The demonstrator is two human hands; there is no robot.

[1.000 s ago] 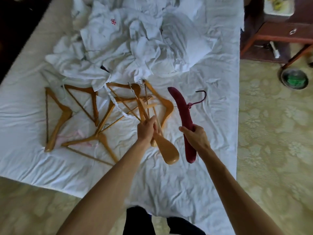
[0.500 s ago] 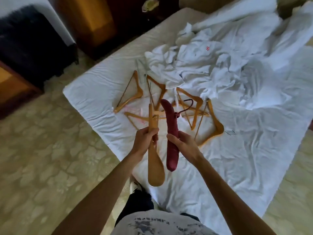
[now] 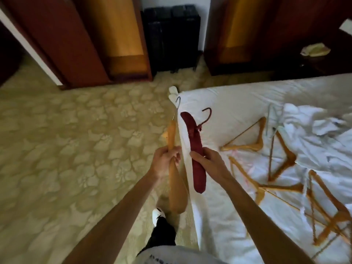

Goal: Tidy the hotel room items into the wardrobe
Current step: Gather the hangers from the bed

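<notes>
While you're standing at the bed's (image 3: 219, 235) left edge, your left hand (image 3: 164, 161) has its fingers curled around the middle of a wooden hanger (image 3: 176, 187), so it's properly gripped. That one hangs over the carpet (image 3: 66, 149) just off the bed's edge, broad end down near your shoe (image 3: 158, 216), metal hook pointing up and away. Your right hand (image 3: 208, 161) is pinched around the dark red padded hanger (image 3: 194, 141), thumb on one side and fingers wrapped behind, about halfway along it. It sits just beside the wooden one, not touching as far as I can tell, with its hook curling off to the right above the bed's near-left corner area.

Further over on the sheet, toward the bed's right side, you've got a loose spread of more wooden hangers (image 3: 282, 162), some overlapping each other. Can't count them cleanly, a few run off the frame. Behind them, at the far right of the bed, there's a rumpled pile of white linens (image 3: 314, 134), with a couple of hangers tucked partly under its edge.

Past the foot of the bed across the carpet you can see the wardrobe (image 3: 118, 35) with its dark reddish doors open and a lit yellow-orange interior, then a black suitcase (image 3: 171, 35) standing against the wall just right of it, then another open cabinet (image 3: 238, 31) on the far right.
</notes>
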